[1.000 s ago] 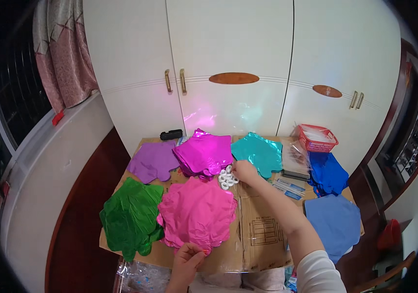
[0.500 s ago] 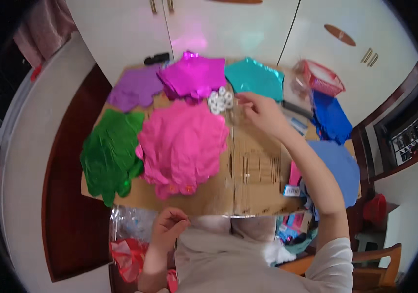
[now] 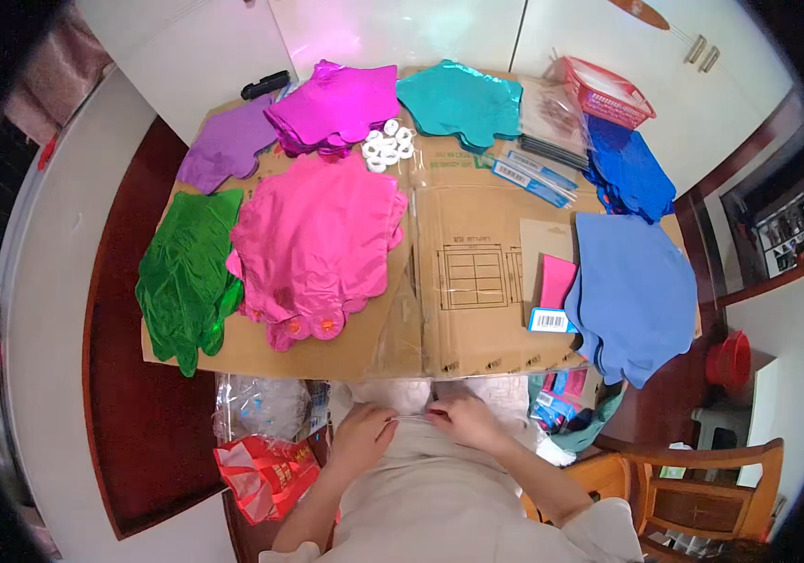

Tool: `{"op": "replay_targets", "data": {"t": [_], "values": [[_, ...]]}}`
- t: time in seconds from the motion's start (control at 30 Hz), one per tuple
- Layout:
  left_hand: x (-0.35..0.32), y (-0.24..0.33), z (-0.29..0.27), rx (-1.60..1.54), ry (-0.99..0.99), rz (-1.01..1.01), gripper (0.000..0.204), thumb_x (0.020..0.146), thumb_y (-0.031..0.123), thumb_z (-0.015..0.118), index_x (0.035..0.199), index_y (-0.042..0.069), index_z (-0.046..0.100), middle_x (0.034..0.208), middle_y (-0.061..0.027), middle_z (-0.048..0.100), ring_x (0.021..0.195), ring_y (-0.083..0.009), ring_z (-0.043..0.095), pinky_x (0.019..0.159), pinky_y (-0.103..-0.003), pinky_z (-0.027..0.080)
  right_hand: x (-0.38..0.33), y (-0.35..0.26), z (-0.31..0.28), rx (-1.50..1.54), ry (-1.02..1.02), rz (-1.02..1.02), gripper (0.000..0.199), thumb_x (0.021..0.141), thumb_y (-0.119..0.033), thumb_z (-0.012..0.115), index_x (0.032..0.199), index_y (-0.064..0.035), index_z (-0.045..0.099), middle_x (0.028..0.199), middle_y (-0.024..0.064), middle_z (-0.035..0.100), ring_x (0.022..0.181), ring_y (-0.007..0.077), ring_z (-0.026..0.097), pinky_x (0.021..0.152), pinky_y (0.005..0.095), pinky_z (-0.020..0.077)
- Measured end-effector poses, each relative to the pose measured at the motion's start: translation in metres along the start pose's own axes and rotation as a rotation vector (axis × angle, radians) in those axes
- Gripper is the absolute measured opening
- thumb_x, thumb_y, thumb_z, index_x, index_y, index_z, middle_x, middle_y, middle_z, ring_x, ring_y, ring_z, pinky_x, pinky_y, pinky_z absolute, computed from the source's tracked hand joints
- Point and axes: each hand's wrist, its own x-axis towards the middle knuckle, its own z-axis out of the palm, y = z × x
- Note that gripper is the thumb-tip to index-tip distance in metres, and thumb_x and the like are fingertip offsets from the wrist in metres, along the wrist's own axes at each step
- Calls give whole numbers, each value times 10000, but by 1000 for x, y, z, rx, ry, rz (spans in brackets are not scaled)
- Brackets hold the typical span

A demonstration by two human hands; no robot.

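My left hand [image 3: 364,437] and my right hand [image 3: 467,419] are close together over my lap, just below the front edge of the cardboard-covered table [image 3: 402,352]. The fingers of both are pinched together. A thin, clear or whitish strip [image 3: 410,416] seems to stretch between them; its kind is too small to make out. Beyond the hands, a pile of flat pink foil pieces [image 3: 317,244] with scalloped edges lies on the cardboard. Small white rings [image 3: 388,147] are heaped at the far side of that pile.
Around the table lie piles coloured green [image 3: 188,272], purple [image 3: 223,145], magenta [image 3: 336,105], teal [image 3: 463,101], dark blue [image 3: 627,169] and light blue [image 3: 635,291]. A red basket [image 3: 608,94] stands at the far right. A wooden chair [image 3: 702,488] is at my right, a red bag [image 3: 270,474] at my left.
My right hand has come back from beside the white rings to my lap, next to my left hand. My left hand has shifted slightly right. The view has tilted and shifted.
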Motion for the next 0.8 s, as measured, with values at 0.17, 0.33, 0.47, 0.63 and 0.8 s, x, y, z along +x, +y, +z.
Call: {"op": "replay_targets", "data": {"t": [0.17,0.33,0.47,0.63,0.8], "values": [[5,5,11,8,26,64,157,727,116,602,859,31,591,843,-127,574,832,-306,534,733,-385,435,-1,1,10,58,47,59,167,776,-284,542,827,-166,649,764,132,621,699,301,601,637,418,479],[5,2,15,36,25,89,162,719,113,606,862,40,584,850,-117,571,838,-301,528,738,-382,434,-9,-3,-2,55,8,140,132,770,-221,580,808,-116,650,763,86,631,717,286,593,658,384,473],[10,1,23,48,19,116,178,735,159,604,880,56,589,879,-111,583,858,-296,530,771,-381,418,-9,3,1,151,84,102,130,798,-202,554,814,-101,634,748,102,622,694,298,585,627,379,467],[18,26,13,151,37,215,173,731,206,614,818,57,598,808,-102,590,819,-285,539,763,-367,411,-19,-23,-25,327,71,75,159,845,-208,504,898,-73,570,755,134,592,696,305,577,622,379,452],[16,16,-21,-199,-264,175,142,733,170,602,709,31,583,601,-103,534,603,-260,535,585,-339,420,-45,-30,-73,618,54,57,137,880,-160,463,929,-44,519,732,52,526,688,157,521,618,277,418]]}}
